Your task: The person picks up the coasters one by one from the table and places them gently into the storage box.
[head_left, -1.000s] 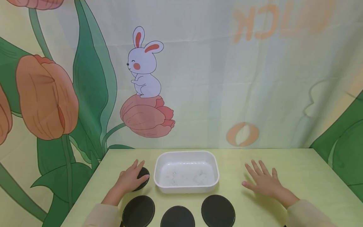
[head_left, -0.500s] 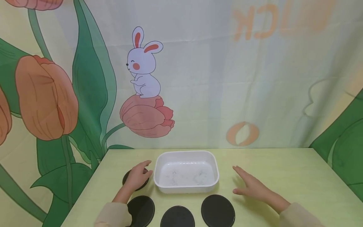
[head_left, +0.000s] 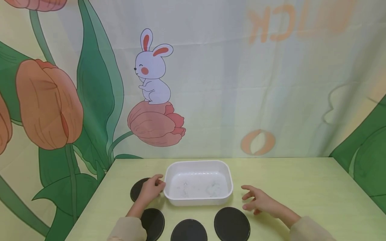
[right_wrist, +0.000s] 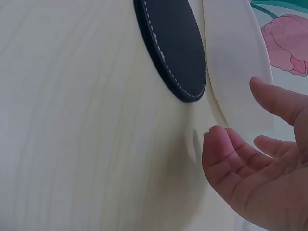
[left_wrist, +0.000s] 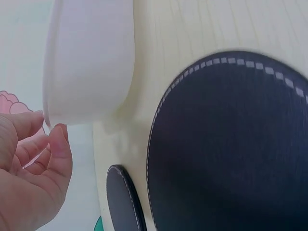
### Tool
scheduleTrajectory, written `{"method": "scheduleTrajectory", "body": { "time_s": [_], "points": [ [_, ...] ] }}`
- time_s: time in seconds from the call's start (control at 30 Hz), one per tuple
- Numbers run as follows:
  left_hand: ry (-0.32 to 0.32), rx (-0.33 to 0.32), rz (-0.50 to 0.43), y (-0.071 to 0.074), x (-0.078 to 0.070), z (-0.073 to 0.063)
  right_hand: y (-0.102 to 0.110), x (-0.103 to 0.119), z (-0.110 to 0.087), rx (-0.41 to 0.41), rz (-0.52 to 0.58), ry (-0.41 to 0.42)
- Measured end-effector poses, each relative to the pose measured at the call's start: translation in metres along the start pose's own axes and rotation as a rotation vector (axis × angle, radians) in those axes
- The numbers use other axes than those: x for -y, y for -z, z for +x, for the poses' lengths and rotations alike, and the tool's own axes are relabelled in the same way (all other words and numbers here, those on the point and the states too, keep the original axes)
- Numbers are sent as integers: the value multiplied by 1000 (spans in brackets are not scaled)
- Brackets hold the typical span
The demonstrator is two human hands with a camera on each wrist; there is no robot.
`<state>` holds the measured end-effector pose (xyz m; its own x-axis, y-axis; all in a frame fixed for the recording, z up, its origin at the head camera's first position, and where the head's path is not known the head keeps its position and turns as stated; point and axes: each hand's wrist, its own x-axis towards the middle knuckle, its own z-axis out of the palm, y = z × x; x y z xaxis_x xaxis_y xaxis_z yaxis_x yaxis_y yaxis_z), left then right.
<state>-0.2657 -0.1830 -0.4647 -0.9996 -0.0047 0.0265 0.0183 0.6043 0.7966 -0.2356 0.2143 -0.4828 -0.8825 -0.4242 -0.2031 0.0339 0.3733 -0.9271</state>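
Observation:
A white rectangular plastic tray (head_left: 198,201) stands on the table, with some faint grey marks on its bottom. At its left end my left hand (head_left: 149,191) has thumb and index finger on either side of the rim, pinching it; the left wrist view shows the tray's corner (left_wrist: 89,72) between the fingertips. My right hand (head_left: 260,202) hovers just off the tray's right end, fingers loosely bent and nothing in them. In the right wrist view, a gap separates the thumb and fingers (right_wrist: 219,149) from the tray wall (right_wrist: 236,62).
Several black round coasters with stitched edges lie flat around the tray: one (head_left: 136,191) under the left hand, others in front (head_left: 189,231) and at front right (head_left: 232,224). A printed curtain (head_left: 208,83) hangs behind the pale yellow table (head_left: 289,169).
My left hand has moved right from above the coaster to the tray's rim. The right hand has moved left toward the tray, its spread fingers bending.

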Motion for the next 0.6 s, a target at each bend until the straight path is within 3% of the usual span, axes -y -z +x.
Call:
{"method": "scheduleTrajectory", "body": {
  "time_s": [0.2,0.6],
  "points": [
    [60,17,-67,-6,-4,0,-9,-2,4,21,38,-43],
    [120,11,-136,-9,-2,3,-24,-4,11,13,-16,-53]
  ]
}}
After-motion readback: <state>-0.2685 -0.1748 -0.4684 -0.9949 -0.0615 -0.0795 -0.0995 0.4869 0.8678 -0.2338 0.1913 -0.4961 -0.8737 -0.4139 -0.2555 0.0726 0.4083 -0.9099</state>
